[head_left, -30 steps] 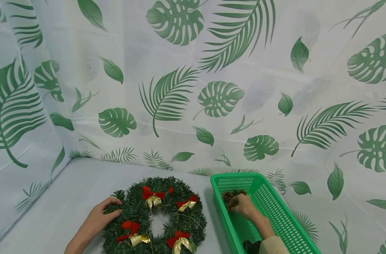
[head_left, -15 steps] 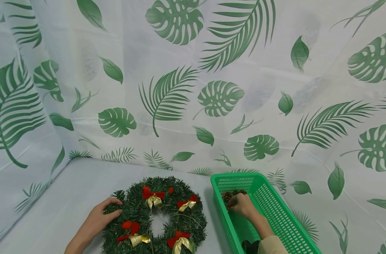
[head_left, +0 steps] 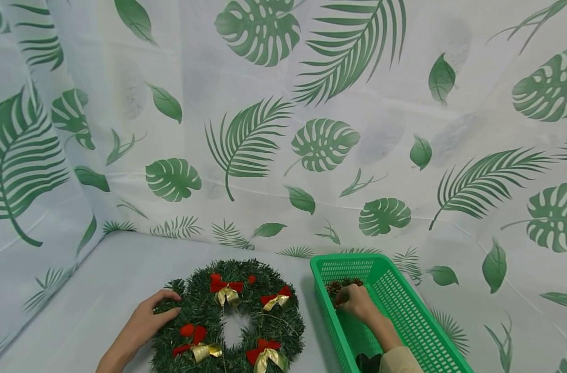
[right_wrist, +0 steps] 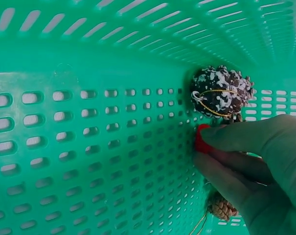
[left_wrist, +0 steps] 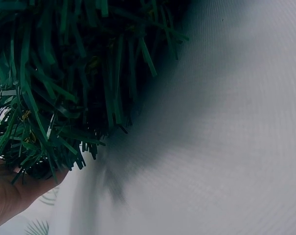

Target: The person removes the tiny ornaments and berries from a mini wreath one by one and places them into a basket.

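Observation:
A green tinsel wreath [head_left: 227, 318] with red and gold bows lies flat on the table. My left hand [head_left: 145, 321] rests on its left rim, fingers curved over the needles [left_wrist: 55, 98]. My right hand [head_left: 353, 300] reaches into a green plastic basket [head_left: 405, 311] to the wreath's right. In the right wrist view its fingers [right_wrist: 245, 152] pinch a small red piece [right_wrist: 202, 142] against the basket wall. A frosted pine cone [right_wrist: 221, 93] with a gold loop sits just above the fingers, and another cone [right_wrist: 221, 208] lies below them.
A leaf-printed white cloth [head_left: 283, 129] covers the table and rises as a backdrop behind and to both sides. Several pine cones [head_left: 337, 285] lie at the basket's far end. A dark object [head_left: 367, 362] sits in the basket's near end.

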### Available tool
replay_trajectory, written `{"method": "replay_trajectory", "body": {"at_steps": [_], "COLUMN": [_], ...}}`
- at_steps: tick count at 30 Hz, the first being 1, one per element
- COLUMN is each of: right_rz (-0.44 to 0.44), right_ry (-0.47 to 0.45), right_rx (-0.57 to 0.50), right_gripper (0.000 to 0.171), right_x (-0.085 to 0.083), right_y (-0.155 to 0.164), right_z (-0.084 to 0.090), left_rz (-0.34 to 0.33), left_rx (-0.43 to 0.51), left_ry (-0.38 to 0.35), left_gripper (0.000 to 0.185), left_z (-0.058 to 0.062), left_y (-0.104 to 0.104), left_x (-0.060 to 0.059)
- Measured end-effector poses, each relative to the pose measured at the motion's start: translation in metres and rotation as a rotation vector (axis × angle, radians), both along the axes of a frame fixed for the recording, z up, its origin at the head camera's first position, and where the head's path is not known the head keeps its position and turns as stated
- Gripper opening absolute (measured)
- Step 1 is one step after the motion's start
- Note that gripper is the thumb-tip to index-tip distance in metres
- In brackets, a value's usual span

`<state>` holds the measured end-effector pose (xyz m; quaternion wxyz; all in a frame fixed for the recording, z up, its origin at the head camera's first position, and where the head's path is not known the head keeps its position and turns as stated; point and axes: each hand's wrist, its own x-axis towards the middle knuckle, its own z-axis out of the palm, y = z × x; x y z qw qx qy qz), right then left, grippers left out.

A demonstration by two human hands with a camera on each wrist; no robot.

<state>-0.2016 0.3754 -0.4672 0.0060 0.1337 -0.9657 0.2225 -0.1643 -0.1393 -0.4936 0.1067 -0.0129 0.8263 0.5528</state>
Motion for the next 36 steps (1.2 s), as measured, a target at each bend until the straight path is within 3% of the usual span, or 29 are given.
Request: {"method": "replay_trajectory", "body": {"at_steps": [10, 21, 36], "right_rz": [0.013, -0.042, -0.031], "right_ry": [-0.004, -0.016, -0.014], "right_rx": [-0.015, -0.012, -0.056], "right_gripper": [0.009, 0.012, 0.014], "right_x": [0.001, 0.004, 0.008], "right_y": [0.004, 0.004, 0.008], "right_z": [0.001, 0.012, 0.028], "left_rz": [-0.004, -0.010, -0.008], "left_rx": [0.015, 0.019, 0.014], "left_ry": [-0.006, 0.001, 0.005], "left_gripper": [0.038, 0.037, 0.037], "left_z": [0.001, 0.000, 0.000], "left_y": [0.000, -0.001, -0.001], "left_x": [0.000, 0.001, 0.000]}}
